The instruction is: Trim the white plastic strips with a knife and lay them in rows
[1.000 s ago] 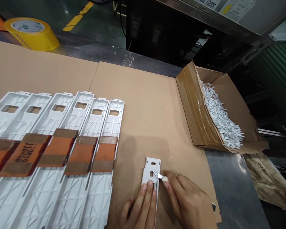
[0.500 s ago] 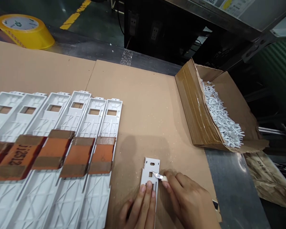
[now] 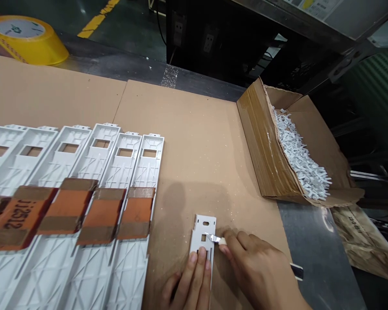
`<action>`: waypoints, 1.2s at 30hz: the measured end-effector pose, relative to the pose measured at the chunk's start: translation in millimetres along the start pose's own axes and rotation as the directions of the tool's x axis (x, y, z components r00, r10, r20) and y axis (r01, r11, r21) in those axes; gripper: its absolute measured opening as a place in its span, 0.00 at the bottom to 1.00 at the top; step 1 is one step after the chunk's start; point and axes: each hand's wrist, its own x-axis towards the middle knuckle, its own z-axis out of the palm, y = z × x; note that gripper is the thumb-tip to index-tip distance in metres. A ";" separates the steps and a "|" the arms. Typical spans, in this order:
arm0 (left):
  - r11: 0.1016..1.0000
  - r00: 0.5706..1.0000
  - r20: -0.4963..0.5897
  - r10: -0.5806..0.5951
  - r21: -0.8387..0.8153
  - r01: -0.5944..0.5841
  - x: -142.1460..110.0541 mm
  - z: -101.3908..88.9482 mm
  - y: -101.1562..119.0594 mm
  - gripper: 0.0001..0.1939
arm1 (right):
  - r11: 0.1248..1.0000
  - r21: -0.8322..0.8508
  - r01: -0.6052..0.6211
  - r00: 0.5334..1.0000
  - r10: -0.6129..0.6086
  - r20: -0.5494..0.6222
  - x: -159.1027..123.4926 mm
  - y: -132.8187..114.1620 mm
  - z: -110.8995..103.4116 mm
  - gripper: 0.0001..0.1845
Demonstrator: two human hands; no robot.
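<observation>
Strip [image 3: 198,232] lies under left hand [image 3: 195,280], fingers flat; right hand [image 3: 261,262] pinches knife [image 3: 216,239] (blade near fingertips): pushed hard, it could slip and cut.

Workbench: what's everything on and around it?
Slotted plate: one, white, lower centre
Craft knife: one, silver, over plate
Ribbed panels: six visible, white, left
Banded blocks: five visible, orange-brown, across panels
Tape roll: one, yellow, upper left
Cardboard sheets: two, tan, under panels
Carton: one, brown, right
Plastic bits: many, white, in carton
Bench: one, dark, beneath
Crumpled paper: one, brown, lower right
Unclear object: one, black, lower right
Left hand: one, on plate
Right hand: one, holding knife
</observation>
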 end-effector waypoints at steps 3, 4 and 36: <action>1.000 1.000 -0.010 0.001 -0.005 -0.001 0.0 0.0 0.5 0.19 | 1.000 -0.029 -0.003 1.000 0.004 0.009 0.6 -1.0 -0.6 0.23; 1.000 1.000 -0.013 -0.004 -0.011 0.004 -0.1 0.0 0.7 0.19 | 0.999 -0.036 0.000 1.000 0.001 0.013 0.7 -1.4 -0.7 0.22; 0.997 0.998 -0.037 -0.055 -0.056 0.053 -1.4 1.8 4.9 0.20 | 0.985 -0.043 0.166 0.978 -0.158 0.136 26.1 15.2 -13.3 0.05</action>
